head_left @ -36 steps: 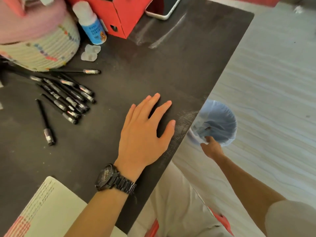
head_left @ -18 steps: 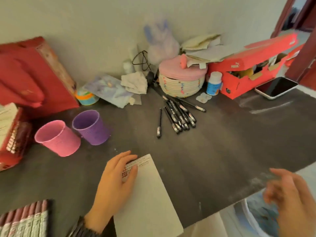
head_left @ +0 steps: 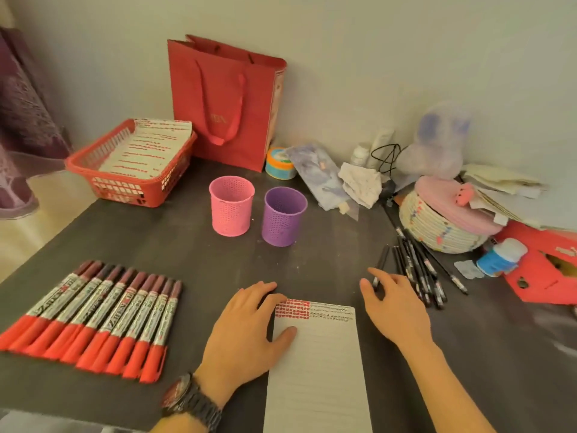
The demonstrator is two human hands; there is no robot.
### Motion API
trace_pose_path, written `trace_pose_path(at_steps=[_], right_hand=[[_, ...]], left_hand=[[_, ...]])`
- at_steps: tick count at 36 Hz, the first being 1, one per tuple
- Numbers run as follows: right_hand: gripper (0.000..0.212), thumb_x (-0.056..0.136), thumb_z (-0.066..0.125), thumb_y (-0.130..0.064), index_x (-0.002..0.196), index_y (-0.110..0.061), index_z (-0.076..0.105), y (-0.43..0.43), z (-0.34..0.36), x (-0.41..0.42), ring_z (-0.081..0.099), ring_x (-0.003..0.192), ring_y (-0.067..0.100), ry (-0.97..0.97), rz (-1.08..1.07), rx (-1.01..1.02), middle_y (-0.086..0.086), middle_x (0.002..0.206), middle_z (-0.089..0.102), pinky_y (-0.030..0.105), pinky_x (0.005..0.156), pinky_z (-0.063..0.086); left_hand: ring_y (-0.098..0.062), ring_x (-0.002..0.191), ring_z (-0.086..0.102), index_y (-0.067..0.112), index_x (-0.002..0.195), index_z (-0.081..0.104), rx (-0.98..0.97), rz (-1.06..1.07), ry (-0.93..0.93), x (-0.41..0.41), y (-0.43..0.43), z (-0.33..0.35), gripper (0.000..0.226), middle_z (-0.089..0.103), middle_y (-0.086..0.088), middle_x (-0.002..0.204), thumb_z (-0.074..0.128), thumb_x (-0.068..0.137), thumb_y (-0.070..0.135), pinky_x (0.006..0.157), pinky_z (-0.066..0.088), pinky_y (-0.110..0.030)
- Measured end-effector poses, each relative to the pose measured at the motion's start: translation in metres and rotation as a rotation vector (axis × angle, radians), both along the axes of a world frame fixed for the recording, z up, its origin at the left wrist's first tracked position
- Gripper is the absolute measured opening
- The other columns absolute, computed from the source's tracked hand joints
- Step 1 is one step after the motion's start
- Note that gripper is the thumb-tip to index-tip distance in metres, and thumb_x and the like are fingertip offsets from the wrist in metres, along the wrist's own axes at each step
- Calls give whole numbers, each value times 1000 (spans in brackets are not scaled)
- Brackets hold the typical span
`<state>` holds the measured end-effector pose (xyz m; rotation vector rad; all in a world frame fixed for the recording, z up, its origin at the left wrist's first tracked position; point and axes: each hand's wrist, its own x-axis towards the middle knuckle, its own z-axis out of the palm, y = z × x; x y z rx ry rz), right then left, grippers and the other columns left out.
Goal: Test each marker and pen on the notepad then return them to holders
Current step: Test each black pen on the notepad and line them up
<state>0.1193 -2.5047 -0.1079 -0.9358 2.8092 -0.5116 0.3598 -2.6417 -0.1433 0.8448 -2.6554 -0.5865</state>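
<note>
Hands are both back over the table; the right hand, down off the table's edge a second ago, now reaches toward the pens, fingers spread and holding nothing, tips over the nearest pen; whether they touch it I cannot tell. The left hand has settled on the notepad, fingers relaxed, thumb on the page, pinning its left edge. Markers lie in a row at left; no pen shows in the pink holder or purple holder; picking up a pen to test likely comes next.
</note>
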Motion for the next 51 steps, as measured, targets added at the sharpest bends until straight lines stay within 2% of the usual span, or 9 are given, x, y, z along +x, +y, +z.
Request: trace_pose_path(at_steps=[7,13,15,17,20,23,32,44,51], right_hand=[[12,102,48,-38,109,-31,53,-10,2,0,53,74,23,119,-1,86,5,108,52,35,62,43],[43,103,50,-28,143,-18,39,-2,3,-2,62,104,30,-56,-14,104,9,117,63,42,86,50],[49,104,51,-25,150,-13,37,3,7,3,67,94,25,-236,-69,-31,4,115,64,44,89,54],[45,104,53,-17,147,-10,44,12,13,14,65,75,17,-521,-141,-284,2,104,65,36,72,60],[25,102,55,-9,121,-12,70,28,20,35,63,64,11,-802,-183,-593,-2,77,68,25,58,57],[26,100,56,-9,104,-20,79,40,27,64,69,70,15,-923,-170,-792,0,78,72,26,58,57],[27,66,79,-34,92,-27,74,52,24,130,75,85,25,-883,-119,-951,10,95,77,29,61,58],[27,80,68,-45,86,-21,79,47,18,155,50,48,19,-867,-88,-958,6,68,66,28,44,42],[22,80,64,-37,79,-19,78,50,28,152,52,45,14,-832,-64,-988,9,64,66,23,40,42]], left_hand=[[-5,146,20,42,139,44,9,-24,17,0,-2,-2,64,31,20,155,34,86,75,117,1,-25],[-3,146,19,43,140,42,12,-21,26,-2,-4,-5,66,29,22,155,32,84,78,117,1,-26],[-3,146,18,44,140,41,14,-22,18,-3,-5,-6,67,28,23,155,31,84,79,116,0,-26],[-2,147,17,46,140,39,12,-21,5,-3,-4,-6,67,27,24,156,30,84,80,116,-2,-25],[-2,147,16,47,141,37,17,-21,-4,-4,-4,-5,67,25,25,156,29,83,81,115,-2,-26],[-1,146,18,47,141,38,17,-34,3,-3,-2,-2,65,27,26,155,29,84,79,117,1,-27],[11,117,44,43,123,55,36,-89,228,4,11,15,33,52,33,119,40,98,58,99,37,-14],[-14,71,52,27,76,55,170,-251,248,-3,60,33,49,55,10,70,24,103,53,63,44,-31],[-9,53,39,22,65,52,-153,-258,308,3,57,39,51,45,10,58,32,106,46,49,37,-27]])
